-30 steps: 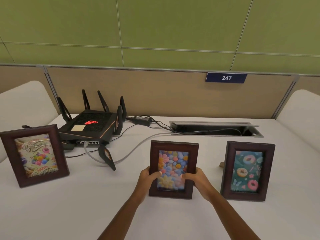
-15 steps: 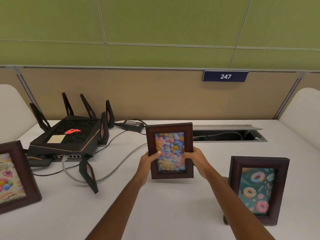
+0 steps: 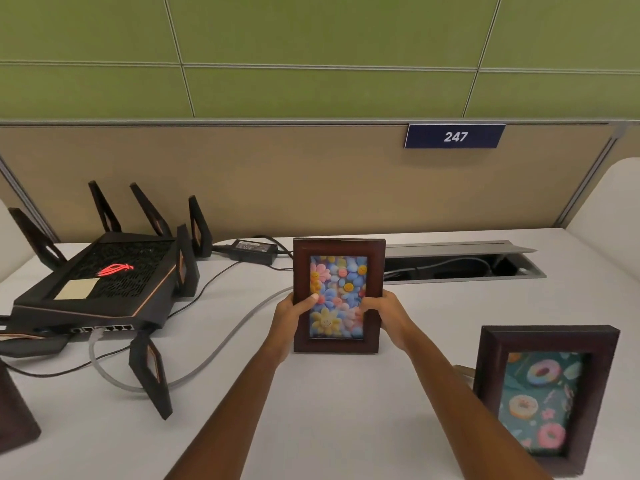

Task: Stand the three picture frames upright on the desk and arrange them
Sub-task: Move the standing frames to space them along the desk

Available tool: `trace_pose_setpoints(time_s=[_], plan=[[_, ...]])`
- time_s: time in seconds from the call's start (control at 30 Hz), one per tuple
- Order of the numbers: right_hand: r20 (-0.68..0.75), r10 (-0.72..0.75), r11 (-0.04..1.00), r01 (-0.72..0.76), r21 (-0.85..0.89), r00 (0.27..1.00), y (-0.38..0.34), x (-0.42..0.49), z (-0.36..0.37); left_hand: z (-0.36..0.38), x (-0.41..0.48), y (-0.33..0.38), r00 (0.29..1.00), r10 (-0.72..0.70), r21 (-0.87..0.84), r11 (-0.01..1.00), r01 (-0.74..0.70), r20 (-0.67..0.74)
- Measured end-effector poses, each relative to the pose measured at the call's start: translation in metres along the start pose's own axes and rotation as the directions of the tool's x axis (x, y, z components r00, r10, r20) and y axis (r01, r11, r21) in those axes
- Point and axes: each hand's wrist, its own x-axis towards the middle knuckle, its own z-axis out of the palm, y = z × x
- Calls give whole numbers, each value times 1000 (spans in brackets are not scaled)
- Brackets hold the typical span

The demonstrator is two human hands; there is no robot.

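- Gripping the flower frame with both hands: my left hand clasps its left edge, thumb over the glass, and my right hand clasps the right edge.
- It stands upright mid-desk, in front of the cable hatch; whether its bottom edge rests on the desk I can't quite tell.
- The donut frame stands upright to my near right; a corner of the third frame shows at the left edge.
- My worry: letting go before the back stand is seated, since I can't see it, and the frame would tip backward.
- The grey cable and the router sit just to the left; sliding that way could snag the frame.
- Pulling back, my right forearm passes near the donut frame and could knock it.
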Motion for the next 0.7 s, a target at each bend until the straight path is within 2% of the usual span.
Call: trace_pose_setpoints(time_s=[0.2,0.3,0.37,0.5,0.6,0.7], plan=[[28,-5,1000,5,1,1000,4,-5,0,2,-8,-7,999,41,38,998,-40,-36],[16,-54,997,55,-54,998,15,-14,2,-4,-15,-24,996,78,176,982,-70,-42],[-34,-88,987,83,-137,996,27,-19,4,-9,-24,-40,988,134,339,935,-102,-72],[-117,-192,947,152,-284,974,55,-41,10,-12,-52,-73,931,309,727,682,-77,-192],[-125,-264,834,161,-527,956,75,-66,19,-8,-81,-87,910,378,848,527,-59,-171],[-237,-443,684,155,-712,864,94,-86,27,-7,-99,-97,941,330,931,361,-49,-78]])
